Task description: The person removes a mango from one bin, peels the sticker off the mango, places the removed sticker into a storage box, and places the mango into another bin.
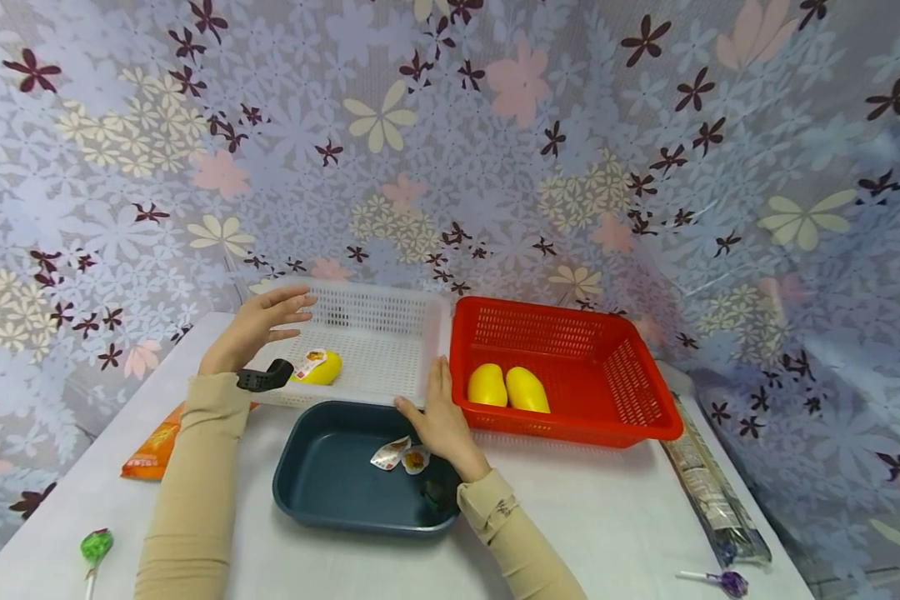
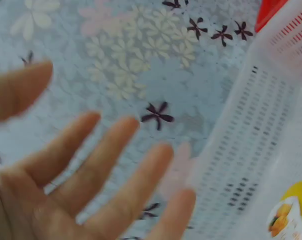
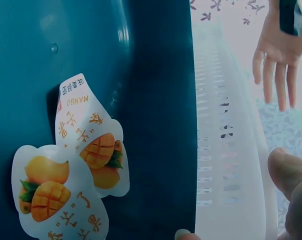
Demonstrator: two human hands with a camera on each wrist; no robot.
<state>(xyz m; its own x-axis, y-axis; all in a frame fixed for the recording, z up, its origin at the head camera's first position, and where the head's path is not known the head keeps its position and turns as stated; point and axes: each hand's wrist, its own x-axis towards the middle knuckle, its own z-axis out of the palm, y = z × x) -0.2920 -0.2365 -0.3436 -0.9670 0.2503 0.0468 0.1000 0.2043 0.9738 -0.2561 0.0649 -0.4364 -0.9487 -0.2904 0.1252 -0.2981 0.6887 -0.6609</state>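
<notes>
My left hand [image 1: 258, 325] is over the left side of a white plastic basket [image 1: 378, 312], fingers spread and holding nothing; in the left wrist view the same hand [image 2: 91, 185] is blurred. Inside that basket lies a yellow mango [image 1: 330, 368] with a paper label [image 1: 311, 363] on it. My right hand [image 1: 444, 421] has its fingers extended by the white basket's front right corner, above the rim of a dark blue basin [image 1: 337, 492]; whether it touches either is unclear. Two mango-printed labels [image 3: 91, 135] lie in the basin.
On the right stands a red basket [image 1: 555, 429] with two yellow mangoes [image 1: 487, 385]. An orange packet [image 1: 153, 450] and a green lollipop [image 1: 96, 546] lie at left. A long clear package [image 1: 712, 492] and a purple lollipop [image 1: 733, 583] lie near the right edge.
</notes>
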